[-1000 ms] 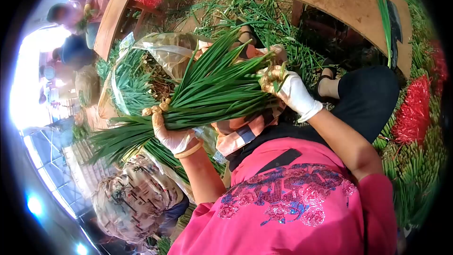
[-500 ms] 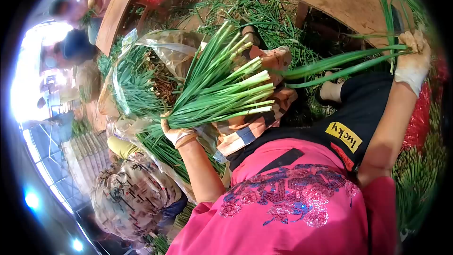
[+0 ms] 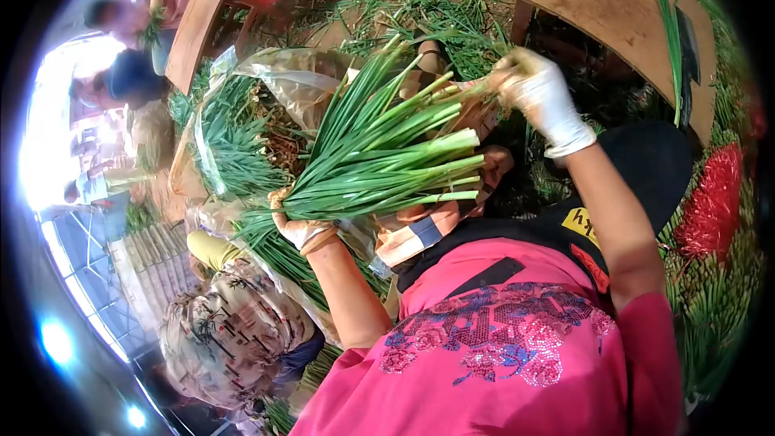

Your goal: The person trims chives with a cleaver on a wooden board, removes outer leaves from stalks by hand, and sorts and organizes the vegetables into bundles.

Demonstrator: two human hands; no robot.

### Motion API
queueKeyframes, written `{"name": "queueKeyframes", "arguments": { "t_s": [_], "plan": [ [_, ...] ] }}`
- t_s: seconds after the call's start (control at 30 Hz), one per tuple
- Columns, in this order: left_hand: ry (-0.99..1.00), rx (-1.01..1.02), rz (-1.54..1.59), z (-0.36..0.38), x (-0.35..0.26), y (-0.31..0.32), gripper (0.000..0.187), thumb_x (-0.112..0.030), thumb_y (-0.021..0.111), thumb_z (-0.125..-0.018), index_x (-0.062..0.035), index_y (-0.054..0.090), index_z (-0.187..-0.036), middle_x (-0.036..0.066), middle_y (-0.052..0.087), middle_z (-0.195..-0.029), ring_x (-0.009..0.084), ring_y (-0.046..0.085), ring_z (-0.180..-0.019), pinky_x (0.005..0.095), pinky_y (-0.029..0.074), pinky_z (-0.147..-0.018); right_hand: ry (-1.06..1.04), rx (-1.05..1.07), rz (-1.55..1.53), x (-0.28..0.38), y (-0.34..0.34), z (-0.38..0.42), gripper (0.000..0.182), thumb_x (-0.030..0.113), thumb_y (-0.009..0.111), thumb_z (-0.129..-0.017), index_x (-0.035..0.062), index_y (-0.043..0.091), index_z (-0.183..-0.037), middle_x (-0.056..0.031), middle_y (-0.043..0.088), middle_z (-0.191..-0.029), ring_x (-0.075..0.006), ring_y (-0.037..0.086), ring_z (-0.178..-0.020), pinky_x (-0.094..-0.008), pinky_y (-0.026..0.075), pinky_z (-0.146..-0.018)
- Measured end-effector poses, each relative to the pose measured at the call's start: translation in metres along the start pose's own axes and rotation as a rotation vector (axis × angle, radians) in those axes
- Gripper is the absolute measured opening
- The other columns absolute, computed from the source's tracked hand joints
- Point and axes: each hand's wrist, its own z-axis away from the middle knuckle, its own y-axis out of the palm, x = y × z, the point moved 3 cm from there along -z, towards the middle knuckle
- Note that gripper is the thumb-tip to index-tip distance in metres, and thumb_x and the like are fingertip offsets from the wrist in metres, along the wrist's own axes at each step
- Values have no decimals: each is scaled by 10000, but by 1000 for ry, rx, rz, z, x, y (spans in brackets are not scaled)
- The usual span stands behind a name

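Note:
A fanned bunch of garlic chives (image 3: 387, 161) with pale cut ends lies across my lap, the ends pointing right. My left hand (image 3: 300, 226), in a thin whitish glove, is closed round the leafy part at its left. My gloved right hand (image 3: 537, 97) is at the upper right of the bunch, its fingers curled together on the stem ends of a few stalks. The fingertips partly blur into those ends. Under the bunch is a checked orange cloth (image 3: 416, 234) on my dark trousers.
An open plastic bag (image 3: 291, 85) and heaped greens (image 3: 230, 149) are at the left. A wooden board (image 3: 581, 0) is at the top right, and red plastic strands (image 3: 714, 206) are at the right. A person in a patterned head covering (image 3: 230, 331) is close at the lower left.
My right hand has moved left from the far right edge to the bunch, bringing a few long stalks. My left hand and its bunch have stayed almost in place.

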Motion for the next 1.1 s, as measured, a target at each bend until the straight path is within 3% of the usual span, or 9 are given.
{"name": "queueKeyframes", "arguments": {
  "t_s": [0.13,0.47,0.57,0.67,0.73,0.87,0.93,1.03,1.1],
  "plan": [
    [31,-98,91,-13,1,-23,144,-187,581,-751,-110,645,-854,43,665,-860,222,613,-831,433,484,-811,98,-846,-602,-28,-123,-10,129,177,593,-838,54,610,-870,6,558,-670,-31,457,-547,-171,314,-457],
    [41,19,42,13,1,29,106,-162,569,-776,-113,630,-847,48,637,-812,200,597,-779,413,478,-801,186,179,197,18,19,55,234,162,738,-706,54,624,-880,-103,646,-777,-227,637,-709,-315,495,-657],
    [60,50,52,20,-3,41,102,-165,583,-775,-114,616,-856,63,636,-786,227,594,-770,414,482,-784,173,150,406,22,33,51,196,147,723,-703,50,613,-833,-143,635,-805,-332,613,-754,-376,493,-663],
    [109,24,-23,27,-10,55,94,-175,567,-799,-97,608,-832,73,637,-805,241,590,-791,429,478,-808,-135,29,296,30,29,48,170,107,720,-702,47,595,-801,-127,615,-757,-282,616,-695,-345,492,-633],
    [96,45,-61,22,-15,50,94,-168,575,-797,-92,613,-836,80,638,-822,237,588,-802,431,477,-812,27,-153,-185,39,-4,28,86,11,649,-748,53,577,-767,-13,587,-710,-93,522,-608,-216,439,-546],
    [76,33,27,20,-12,41,95,-146,593,-778,-103,601,-862,72,634,-792,239,589,-778,411,484,-787,-92,-810,-464,14,-145,-3,157,177,545,-887,57,637,-844,-42,632,-761,-76,531,-594,-195,387,-511],
    [98,4,31,11,-10,29,94,-142,598,-780,-111,602,-868,65,631,-778,230,589,-764,396,484,-786,166,-776,348,5,-169,-7,206,189,533,-875,15,639,-905,-72,638,-758,-86,549,-618,-244,412,-532],
    [79,20,51,14,-8,32,115,-148,592,-790,-98,606,-892,68,633,-784,231,591,-755,396,488,-782,-183,-97,1386,12,-104,1,494,194,661,-731,41,529,-1182,-132,641,-1012,-276,601,-971,-350,475,-831],
    [78,23,28,19,-7,42,123,-148,589,-791,-95,607,-901,70,633,-787,233,592,-752,401,489,-780,-389,-48,1152,41,-57,2,411,160,707,-680,30,612,-1059,-115,625,-1043,-266,585,-999,-335,466,-865]
  ]
}}
